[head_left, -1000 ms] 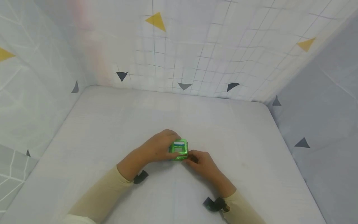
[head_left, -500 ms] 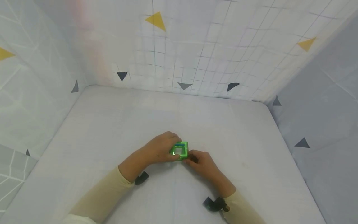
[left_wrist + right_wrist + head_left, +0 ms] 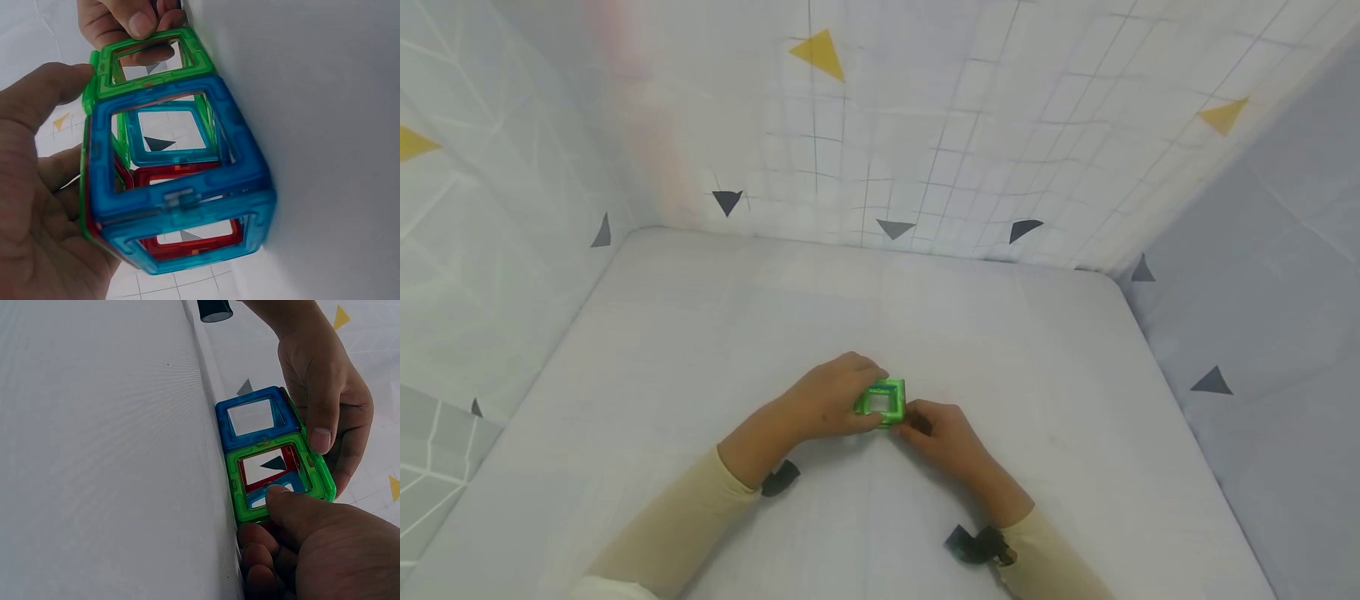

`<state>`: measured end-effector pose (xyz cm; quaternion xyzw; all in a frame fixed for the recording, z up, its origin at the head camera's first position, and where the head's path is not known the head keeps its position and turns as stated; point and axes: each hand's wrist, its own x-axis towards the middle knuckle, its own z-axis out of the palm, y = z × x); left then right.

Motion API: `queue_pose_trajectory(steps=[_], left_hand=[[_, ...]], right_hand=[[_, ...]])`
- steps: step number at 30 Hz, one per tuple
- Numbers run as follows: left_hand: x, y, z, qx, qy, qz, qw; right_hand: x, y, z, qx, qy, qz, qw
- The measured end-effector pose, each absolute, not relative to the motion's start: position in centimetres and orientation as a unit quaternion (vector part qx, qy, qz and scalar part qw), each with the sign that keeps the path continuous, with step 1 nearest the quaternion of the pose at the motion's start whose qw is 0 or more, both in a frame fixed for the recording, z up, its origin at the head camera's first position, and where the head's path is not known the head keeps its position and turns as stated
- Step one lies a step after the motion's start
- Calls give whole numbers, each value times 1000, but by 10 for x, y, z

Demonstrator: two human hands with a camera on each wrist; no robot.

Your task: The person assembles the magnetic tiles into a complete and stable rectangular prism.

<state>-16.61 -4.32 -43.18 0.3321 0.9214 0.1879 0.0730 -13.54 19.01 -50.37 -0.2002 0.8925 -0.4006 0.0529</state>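
Note:
A small box-like build of square magnetic tiles stands on the table between both hands. My left hand grips it from the left, thumb on its near side and fingers over the far side. In the left wrist view a blue tile and a green tile form one long face, with red tiles behind. My right hand pinches the right end; in the right wrist view its thumb lies on the green tile, fingers curled below.
White cloth covers the table. Patterned cloth walls rise behind and at both sides. Dark wrist mounts sit below each forearm.
The green top tile and the left hand have come slightly down and nearer, so the tile lies lower on the build. Between half a second ago and now almost nothing moves; the right hand stays put.

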Motion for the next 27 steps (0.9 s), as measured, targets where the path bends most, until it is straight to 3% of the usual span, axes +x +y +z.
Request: queue_pose_trajectory(steps=[27], left_hand=[[-163, -64, -438, 318, 923, 215, 12]], right_hand=[[-137, 191, -504, -197, 901, -382, 51]])
